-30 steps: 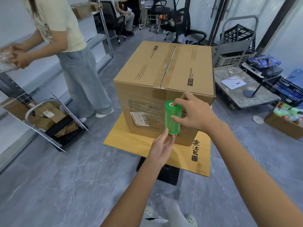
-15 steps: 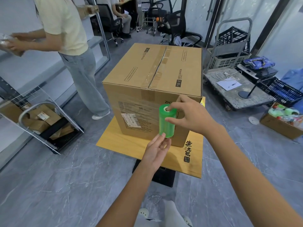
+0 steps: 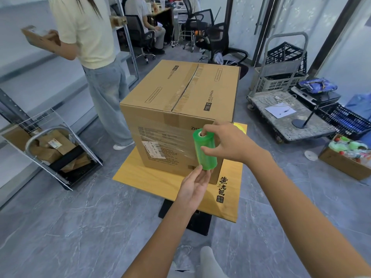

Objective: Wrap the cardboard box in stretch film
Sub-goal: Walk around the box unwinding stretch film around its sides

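Observation:
A large taped cardboard box stands on a small yellow wooden table. In front of the box's near right corner I hold a green roll of stretch film upright. My right hand grips its top, one finger in the core and another against its side. My left hand supports the roll's bottom end with straight fingers. Clear film stretches from the roll leftward across the box's front face.
A person in a pale shirt and jeans stands left of the box, holding a small carton. A wire cart with cardboard sits at the left. A platform trolley, crates and a box of items stand at the right. Office chairs are behind.
My view shifted to the right around the box, and the roll moved with both hands toward the box's near right corner, drawing film across the front face. The person at left turned.

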